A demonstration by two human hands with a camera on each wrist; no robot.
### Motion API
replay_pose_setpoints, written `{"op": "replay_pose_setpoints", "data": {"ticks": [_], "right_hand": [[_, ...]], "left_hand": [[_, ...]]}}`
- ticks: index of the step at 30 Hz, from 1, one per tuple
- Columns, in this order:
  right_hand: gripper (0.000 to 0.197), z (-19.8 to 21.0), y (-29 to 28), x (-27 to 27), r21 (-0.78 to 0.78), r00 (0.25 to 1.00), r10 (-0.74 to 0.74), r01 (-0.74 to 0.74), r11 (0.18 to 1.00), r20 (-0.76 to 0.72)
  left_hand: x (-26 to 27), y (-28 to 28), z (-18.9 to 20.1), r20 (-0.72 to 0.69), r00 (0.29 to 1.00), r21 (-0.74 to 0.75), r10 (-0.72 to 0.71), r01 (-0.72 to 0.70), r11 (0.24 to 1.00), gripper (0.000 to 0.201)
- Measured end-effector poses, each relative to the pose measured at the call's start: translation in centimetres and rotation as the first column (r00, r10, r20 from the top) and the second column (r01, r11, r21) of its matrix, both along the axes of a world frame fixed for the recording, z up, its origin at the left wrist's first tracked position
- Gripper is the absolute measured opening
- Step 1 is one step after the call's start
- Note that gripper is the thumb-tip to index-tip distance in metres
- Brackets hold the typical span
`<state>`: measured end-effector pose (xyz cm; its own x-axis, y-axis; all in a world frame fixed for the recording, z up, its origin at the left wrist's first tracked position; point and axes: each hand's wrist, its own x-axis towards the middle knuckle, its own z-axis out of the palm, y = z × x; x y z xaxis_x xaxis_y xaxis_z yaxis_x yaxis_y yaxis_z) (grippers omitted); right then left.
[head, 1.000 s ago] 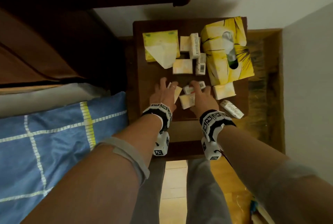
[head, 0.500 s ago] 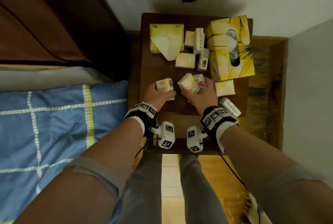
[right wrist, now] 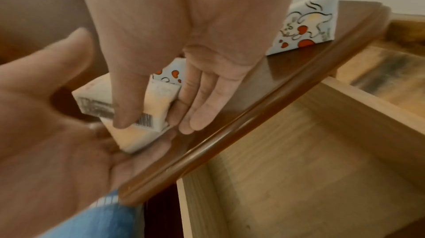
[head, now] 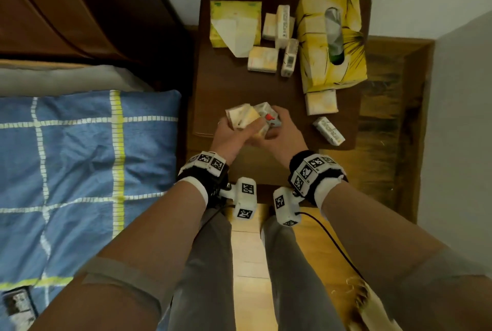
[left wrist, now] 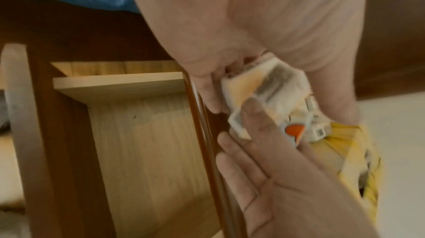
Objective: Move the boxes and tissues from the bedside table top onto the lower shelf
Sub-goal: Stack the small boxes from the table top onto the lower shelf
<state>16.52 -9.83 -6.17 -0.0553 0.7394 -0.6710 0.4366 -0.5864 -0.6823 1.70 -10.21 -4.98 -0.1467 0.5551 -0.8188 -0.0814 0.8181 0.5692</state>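
Both hands meet over the front edge of the dark bedside table top [head: 226,83]. My left hand [head: 233,132] grips a small cream tissue pack [head: 242,117], thumb lying across it. My right hand [head: 278,129] holds two more packs [head: 267,115] pressed against the first, one with a red mark. In the right wrist view a barcoded pack [right wrist: 138,121] sits between thumb and fingers. Still on the top are a large yellow tissue box [head: 332,37], a soft yellow pack with a tissue sticking out [head: 234,24] and several small packs [head: 262,63].
A light wood open compartment [right wrist: 299,151] lies under the table top. A bed with a blue checked cover [head: 80,157] presses against the table's left side. A white wall [head: 458,117] closes in the right. One pack [head: 328,131] lies near the front right corner.
Both hands lifted packs off the table top, the left one, the right two. They have since come together, pressing the packs into one cluster near the front edge.
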Motion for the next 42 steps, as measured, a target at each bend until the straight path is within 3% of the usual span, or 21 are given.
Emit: {"op": "replay_pose_setpoints", "data": {"ticks": [3, 5, 8, 11, 15, 16, 19, 22, 26, 31, 35, 37, 40, 42], "right_hand": [[0.087, 0.1, -1.1, -0.8, -0.026, 0.996, -0.013, 0.011, 1.0, -0.087], [0.07, -0.1, -1.8, -1.1, -0.086, 0.974, -0.156, 0.143, 0.986, -0.164], [0.036, 0.3, -2.9, -1.2, -0.227, 0.871, -0.435, 0.387, 0.894, -0.228], [0.031, 0.5, -4.6, -1.1, -0.305, 0.826, -0.517, 0.445, 0.842, -0.225], [0.036, 0.5, -7.1, -2.0, -0.458, 0.786, -0.495, 0.309, 0.834, -0.371], [0.037, 0.5, -7.5, -2.7, -0.461, 0.817, -0.448, 0.261, 0.848, -0.362], [0.046, 0.8, -8.0, -4.7, -0.398, 0.956, -0.235, 0.15, 0.905, -0.174], [0.048, 1.0, -8.4, -5.7, -0.369, 0.978, -0.175, 0.122, 0.921, -0.113], [0.026, 0.9, -8.8, -6.6, -0.433, 0.914, -0.32, 0.19, 0.881, -0.25], [0.041, -0.2, -9.0, -7.0, -0.537, 0.784, -0.529, 0.308, 0.785, -0.324], [0.065, -2.0, -9.5, -5.6, -0.543, 0.804, -0.508, 0.289, 0.788, -0.309], [0.065, -2.6, -9.4, -4.9, -0.516, 0.84, -0.475, 0.294, 0.805, -0.261], [0.069, -4.8, -8.7, -4.6, -0.459, 0.905, -0.417, 0.336, 0.822, -0.085], [0.07, -6.8, -7.8, -5.1, -0.438, 0.95, -0.312, 0.29, 0.851, 0.023]], "left_hand": [[-0.8, -0.6, -0.7, -0.104, 0.994, 0.027, -0.028, 0.031, 0.999, 0.095], [-1.9, -1.2, -0.5, -0.049, 0.999, 0.015, -0.007, 0.008, 1.0, 0.08], [-3.9, -2.7, -0.6, -0.014, 0.998, -0.004, -0.065, 0.065, 0.998, 0.055], [-5.7, -4.4, -1.1, -0.022, 0.99, -0.044, -0.141, 0.14, 0.989, 0.051], [-7.3, -6.3, -2.0, -0.033, 0.969, -0.075, -0.245, 0.243, 0.967, 0.037], [-7.6, -6.6, -2.1, -0.028, 0.964, -0.084, -0.265, 0.262, 0.961, 0.039], [-8.0, -6.8, -1.4, -0.031, 0.955, -0.118, -0.296, 0.29, 0.95, 0.058], [-8.2, -6.2, -0.5, -0.059, 0.931, -0.107, -0.361, 0.353, 0.929, 0.06], [-7.2, -5.8, 0.6, -0.058, 0.883, -0.111, -0.466, 0.458, 0.882, 0.055], [-6.6, -6.5, -0.1, 0.082, 0.892, -0.146, -0.445, 0.452, 0.88, 0.061], [-7.2, -7.6, -1.7, 0.058, 0.905, -0.188, -0.421, 0.424, 0.886, 0.058], [-7.6, -8.0, -2.5, 0.04, 0.928, -0.165, -0.371, 0.373, 0.913, 0.064], [-8.7, -7.9, -4.6, -0.095, 0.956, -0.147, -0.279, 0.264, 0.953, 0.067], [-9.8, -7.7, -6.5, -0.211, 0.928, -0.159, -0.308, 0.279, 0.947, 0.061]]}}
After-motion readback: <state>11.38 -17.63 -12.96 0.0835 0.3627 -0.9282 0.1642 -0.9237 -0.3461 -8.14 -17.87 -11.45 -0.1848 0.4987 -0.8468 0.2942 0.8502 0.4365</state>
